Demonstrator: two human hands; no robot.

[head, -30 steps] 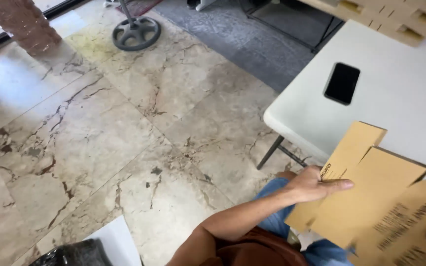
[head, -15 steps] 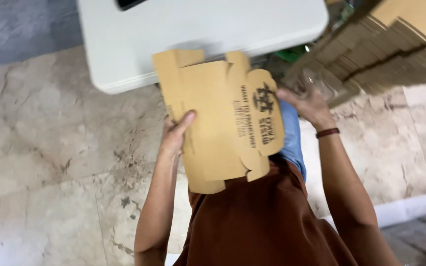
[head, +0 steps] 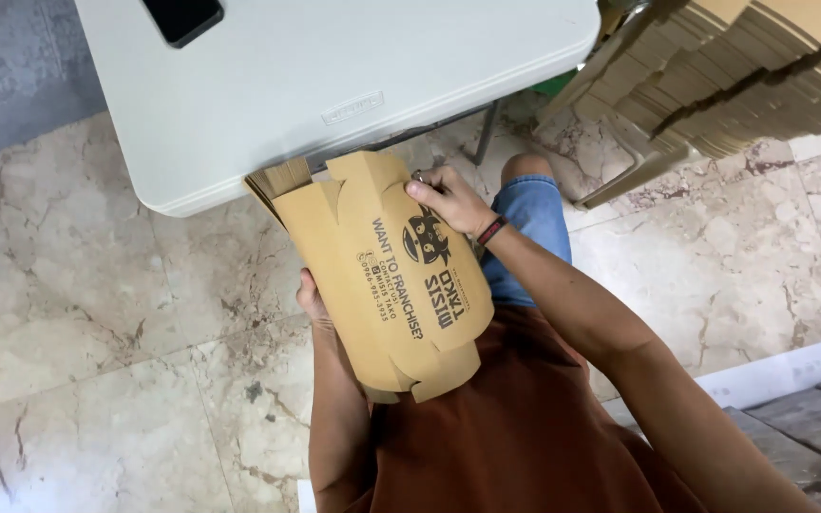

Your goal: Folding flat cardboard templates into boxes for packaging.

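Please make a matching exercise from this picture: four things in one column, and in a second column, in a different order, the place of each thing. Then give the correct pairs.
Things:
1. flat cardboard box
2. black phone
3. stack of flat cardboard
4. left hand

Places:
A. on the white table, at the top edge of the picture
B. under the left edge of the box, mostly hidden
C. at the top right, beside the table
D. between both hands, above the lap

Pairs: 1-D, 2-A, 3-C, 4-B. The right hand grips the box at its upper edge.

Flat brown printed cardboard box blank (head: 387, 275), tilted
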